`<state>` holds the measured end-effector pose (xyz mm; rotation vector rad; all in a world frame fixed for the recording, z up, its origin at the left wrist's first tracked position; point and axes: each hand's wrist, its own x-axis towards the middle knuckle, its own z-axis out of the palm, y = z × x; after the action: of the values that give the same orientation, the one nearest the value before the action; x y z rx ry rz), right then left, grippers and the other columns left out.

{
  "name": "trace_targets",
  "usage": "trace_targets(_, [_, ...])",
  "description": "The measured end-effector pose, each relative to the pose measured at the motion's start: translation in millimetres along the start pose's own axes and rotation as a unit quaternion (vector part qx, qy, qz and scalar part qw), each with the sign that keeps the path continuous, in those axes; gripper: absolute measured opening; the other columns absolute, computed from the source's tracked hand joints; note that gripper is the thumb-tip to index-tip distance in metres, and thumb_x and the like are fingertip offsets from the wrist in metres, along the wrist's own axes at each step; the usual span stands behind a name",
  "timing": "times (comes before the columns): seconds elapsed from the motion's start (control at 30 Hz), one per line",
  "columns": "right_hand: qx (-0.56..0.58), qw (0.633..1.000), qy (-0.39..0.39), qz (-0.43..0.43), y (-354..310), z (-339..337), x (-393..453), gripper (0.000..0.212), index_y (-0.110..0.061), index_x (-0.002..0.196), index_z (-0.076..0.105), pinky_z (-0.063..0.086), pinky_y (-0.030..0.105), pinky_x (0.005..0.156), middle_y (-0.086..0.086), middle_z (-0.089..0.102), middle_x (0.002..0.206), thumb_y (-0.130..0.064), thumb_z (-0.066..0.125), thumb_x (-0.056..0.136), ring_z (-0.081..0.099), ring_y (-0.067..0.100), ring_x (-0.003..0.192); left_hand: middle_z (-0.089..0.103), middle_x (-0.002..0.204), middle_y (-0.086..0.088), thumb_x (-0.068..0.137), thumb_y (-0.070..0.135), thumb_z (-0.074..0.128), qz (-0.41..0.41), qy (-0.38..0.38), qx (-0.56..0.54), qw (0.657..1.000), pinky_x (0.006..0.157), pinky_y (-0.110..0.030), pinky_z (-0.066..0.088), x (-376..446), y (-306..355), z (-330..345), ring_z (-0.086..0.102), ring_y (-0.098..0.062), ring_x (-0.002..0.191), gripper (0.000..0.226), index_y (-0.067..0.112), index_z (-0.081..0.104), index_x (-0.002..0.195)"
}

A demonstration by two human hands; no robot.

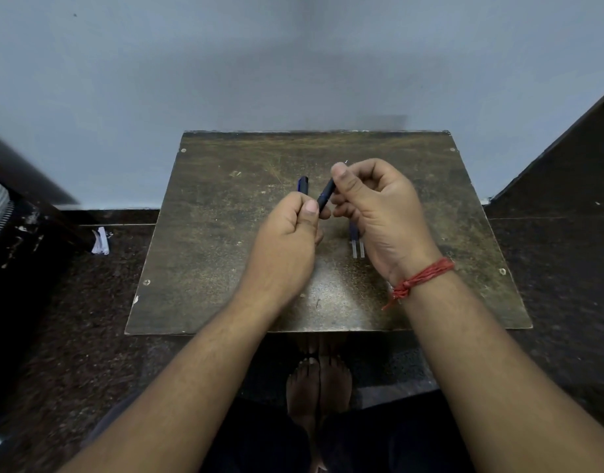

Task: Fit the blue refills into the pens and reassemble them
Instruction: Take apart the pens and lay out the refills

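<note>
Your left hand (pixel 288 233) is curling its fingers around one dark pen part (pixel 303 186), whose blue-tipped upper end is sticking up past your knuckles while the rest is hidden inside your fist. Your right hand (pixel 379 209) is pinching a second dark pen barrel (pixel 326 198) between thumb and fingers, tilted so its lower end is slanting down toward your left thumb. The two pieces are sitting just beside each other above the middle of the small worn wooden table (pixel 225 233), and whether they are touching cannot be told from this angle. A thin pale tip (pixel 346 161) is poking out above your right fingers; it is too small to tell what it belongs to.

So you are holding two pen pieces, one in each hand. Below your right palm, two refills (pixel 358 247) are lying side by side on the tabletop, their clear ends pointing toward you and their blue upper parts mostly covered by your hand. They are resting just beneath and slightly to the left of your right wrist, apart from the pieces you are gripping.

One red thread band (pixel 420 278) is circling your right wrist. Your two bare feet (pixel 319 380) are showing under the table's near edge on the dark speckled floor (pixel 89 336). One crumpled white scrap (pixel 101 241) is lying on the floor to the left, near the pale blue wall (pixel 293 63).
</note>
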<state>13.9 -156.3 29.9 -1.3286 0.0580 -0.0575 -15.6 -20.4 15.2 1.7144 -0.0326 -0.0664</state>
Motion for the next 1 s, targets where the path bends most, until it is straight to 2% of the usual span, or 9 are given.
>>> trace_targets(0.1, [0.0, 1.0, -0.015, 0.004, -0.7, 1.6, -1.4, 0.011, -0.006, 0.086, 0.06, 0.052, 0.029, 0.06, 0.01, 0.066, 0.073, -0.008, 0.071, 0.09, 0.061, 0.023, 0.065, 0.046, 0.055, 0.013, 0.097, 0.044, 0.04, 0.003, 0.0, -0.008, 1.0, 0.048, -0.028, 0.029, -0.3, 0.4, 1.3, 0.036, -0.003, 0.046, 0.034, 0.017, 0.059, 0.091])
trace_targets(0.17, [0.016, 0.999, -0.034, 0.013, -1.9, 2.4, -2.2, 0.002, -0.004, 0.092, 0.064, 0.054, 0.029, 0.063, 0.01, 0.069, 0.078, -0.004, 0.064, 0.093, 0.064, 0.022, 0.07, 0.046, 0.056, 0.012, 0.097, 0.044, 0.04, 0.001, 0.003, -0.011, 1.0, 0.048, -0.029, 0.028, 0.0, 0.5, 0.8, 0.035, -0.005, 0.047, 0.032, 0.02, 0.057, 0.086])
trace_targets(0.3, [0.055, 0.997, -0.046, 0.035, -2.7, 3.0, -3.0, 0.013, -0.001, 0.105, 0.067, 0.058, 0.034, 0.073, 0.012, 0.072, 0.093, -0.004, 0.058, 0.095, 0.069, 0.02, 0.082, 0.046, 0.057, 0.013, 0.096, 0.043, 0.04, -0.003, 0.014, -0.011, 1.0, 0.048, -0.03, 0.027, 1.6, -0.8, -0.3, 0.035, -0.005, 0.047, 0.034, 0.014, 0.057, 0.089])
trace_targets(0.37, [0.029, 0.999, -0.027, 0.03, -1.2, 2.6, -2.7, 0.012, -0.006, 0.103, 0.068, 0.057, 0.041, 0.078, 0.006, 0.072, 0.091, -0.013, 0.066, 0.093, 0.067, 0.02, 0.084, 0.047, 0.056, 0.014, 0.096, 0.043, 0.04, -0.003, 0.014, -0.007, 1.0, 0.048, -0.029, 0.028, 2.0, -1.5, 0.0, 0.035, -0.004, 0.046, 0.034, 0.014, 0.058, 0.092])
trace_targets(0.47, [-0.046, 0.999, -0.006, 0.008, 0.3, 1.4, -2.1, 0.004, -0.015, 0.09, 0.069, 0.054, 0.034, 0.071, -0.002, 0.072, 0.08, -0.017, 0.072, 0.09, 0.065, 0.017, 0.076, 0.048, 0.056, 0.015, 0.096, 0.044, 0.04, 0.001, 0.015, 0.013, 1.0, 0.049, -0.03, 0.029, 1.4, -2.7, 0.6, 0.037, -0.003, 0.047, 0.034, 0.016, 0.059, 0.093])
trace_targets(0.63, [0.019, 0.999, -0.033, 0.028, -2.8, 1.6, -2.9, 0.015, -0.002, 0.102, 0.072, 0.057, 0.034, 0.071, 0.011, 0.073, 0.084, -0.001, 0.058, 0.094, 0.066, 0.023, 0.076, 0.047, 0.054, 0.016, 0.096, 0.044, 0.039, 0.001, 0.017, 0.008, 1.0, 0.049, -0.03, 0.028, 1.4, -2.8, 1.7, 0.036, -0.003, 0.046, 0.035, 0.014, 0.057, 0.092])
trace_targets(0.73, [0.039, 0.998, -0.027, 0.035, -4.2, 3.5, -4.4, 0.013, -0.002, 0.105, 0.068, 0.057, 0.03, 0.069, 0.01, 0.074, 0.087, -0.005, 0.06, 0.096, 0.069, 0.019, 0.076, 0.047, 0.055, 0.015, 0.097, 0.043, 0.039, 0.004, 0.016, 0.009, 1.0, 0.049, -0.029, 0.029, 0.5, -1.0, 1.7, 0.036, -0.003, 0.046, 0.036, 0.012, 0.057, 0.093])
trace_targets(0.9, [-0.03, 0.999, 0.003, 0.024, -2.3, 2.3, -4.1, 0.004, -0.009, 0.088, 0.068, 0.054, 0.053, 0.085, 0.009, 0.069, 0.079, -0.01, 0.071, 0.09, 0.061, 0.022, 0.072, 0.048, 0.055, 0.016, 0.099, 0.04, 0.039, 0.009, 0.018, 0.03, 0.999, 0.05, -0.027, 0.031, -2.0, 1.6, 1.1, 0.037, -0.001, 0.047, 0.035, 0.012, 0.059, 0.096])
trace_targets(1.0, [-0.008, 0.999, -0.014, 0.04, -5.1, 0.7, -4.4, 0.011, -0.005, 0.097, 0.071, 0.056, 0.044, 0.08, 0.012, 0.072, 0.087, -0.002, 0.062, 0.092, 0.063, 0.027, 0.084, 0.048, 0.054, 0.017, 0.101, 0.037, 0.039, 0.01, 0.023, 0.035, 0.999, 0.051, -0.028, 0.03, -2.4, 1.5, 1.8, 0.037, 0.0, 0.046, 0.033, 0.011, 0.059, 0.096])
